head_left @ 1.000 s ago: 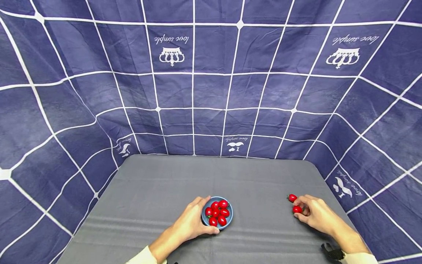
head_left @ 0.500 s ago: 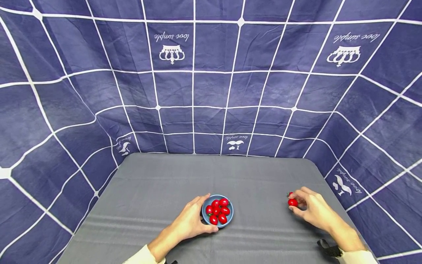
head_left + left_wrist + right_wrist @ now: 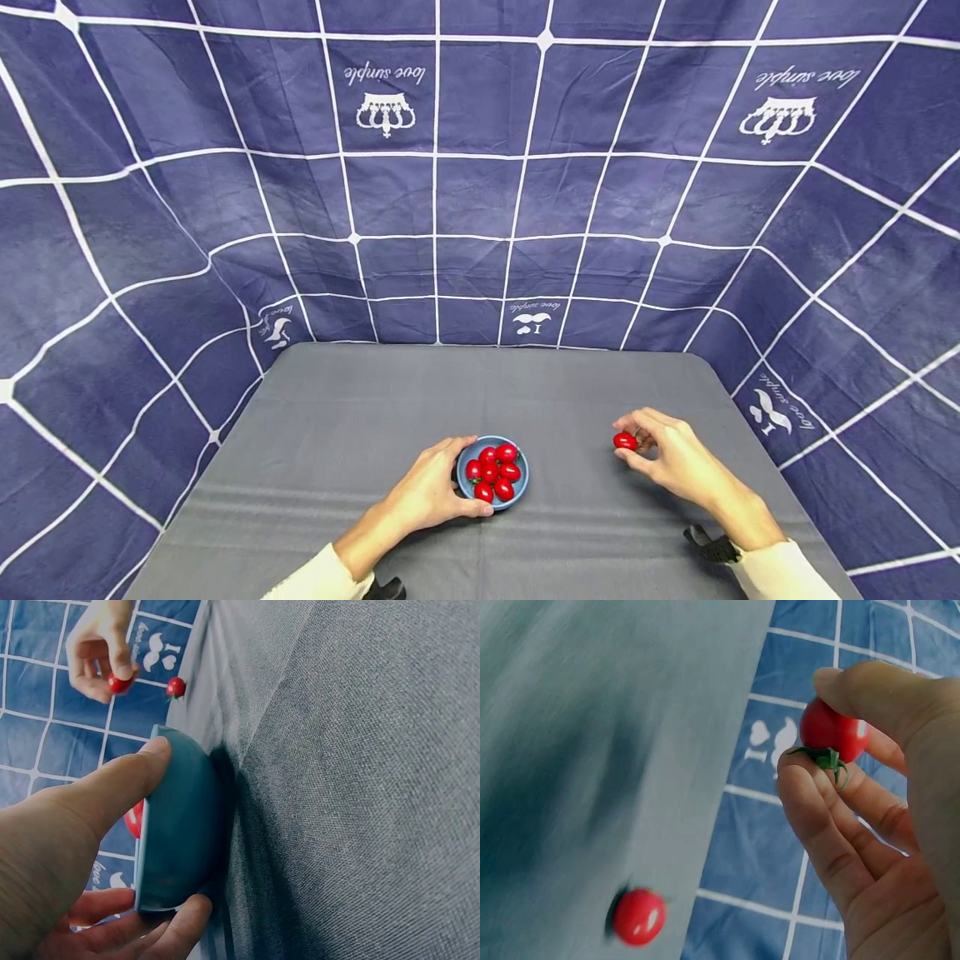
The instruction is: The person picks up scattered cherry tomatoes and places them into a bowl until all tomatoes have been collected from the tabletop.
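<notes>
My left hand [image 3: 426,493] grips a small blue bowl [image 3: 184,825] at its side, thumb on the near rim and fingers round the far side. Several red cherry tomatoes [image 3: 510,472] lie inside the bowl, which stands on the grey cloth. To the right, my right hand [image 3: 675,454] pinches a single cherry tomato [image 3: 832,733] between thumb and fingertips, its green stem showing in the right wrist view. That tomato is held up above the cloth. Another cherry tomato [image 3: 639,916] lies on the cloth, seen in both wrist views but hidden behind the right hand in the head view.
A grey cloth [image 3: 360,400] covers the table. Dark blue curtains [image 3: 480,200] with white grid lines rise at the back and both sides. Each wrist wears a black strap [image 3: 708,546].
My right hand has lifted the cherry tomato and moved left with it, towards the bowl, passing in front of the other loose tomato. My left hand has stayed on the bowl.
</notes>
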`<state>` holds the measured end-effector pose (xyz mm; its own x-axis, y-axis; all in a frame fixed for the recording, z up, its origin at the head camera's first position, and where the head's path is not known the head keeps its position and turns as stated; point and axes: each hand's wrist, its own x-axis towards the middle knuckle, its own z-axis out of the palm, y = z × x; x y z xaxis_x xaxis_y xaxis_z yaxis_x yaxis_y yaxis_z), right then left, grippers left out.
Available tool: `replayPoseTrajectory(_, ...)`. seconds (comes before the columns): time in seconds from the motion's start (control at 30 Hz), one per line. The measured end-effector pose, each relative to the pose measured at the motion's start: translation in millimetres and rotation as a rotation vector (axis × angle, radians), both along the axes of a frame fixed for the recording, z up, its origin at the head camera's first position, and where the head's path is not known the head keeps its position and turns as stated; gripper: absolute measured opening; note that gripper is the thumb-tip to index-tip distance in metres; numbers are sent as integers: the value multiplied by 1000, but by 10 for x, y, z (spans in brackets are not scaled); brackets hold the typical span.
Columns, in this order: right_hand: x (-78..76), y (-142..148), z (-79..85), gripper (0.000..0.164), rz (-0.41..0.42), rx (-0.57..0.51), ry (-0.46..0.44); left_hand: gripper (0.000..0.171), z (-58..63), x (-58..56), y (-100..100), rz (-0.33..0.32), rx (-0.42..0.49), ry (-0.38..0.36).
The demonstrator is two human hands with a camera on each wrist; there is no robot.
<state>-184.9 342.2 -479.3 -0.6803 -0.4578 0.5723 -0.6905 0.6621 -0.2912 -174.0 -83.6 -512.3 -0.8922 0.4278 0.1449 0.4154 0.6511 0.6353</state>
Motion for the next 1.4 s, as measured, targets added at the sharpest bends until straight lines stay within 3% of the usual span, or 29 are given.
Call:
replayPoseTrajectory(0.23,-101,-230,74,40,42,-23,16,108,23,-53,2,0,17,-25)
replayPoseTrajectory(0.57,-141,-501,155,36,124,-23,45,108,-5,-16,-22,22,18,-60)
replayPoseTrajectory(0.97,-232,-863,208,30,185,4,-18,108,5,-5,7,23,22,-46)
replayPoseTrajectory(1.4,-351,-1332,257,25,286,69,-150,106,-12,-17,18,31,21,-29)
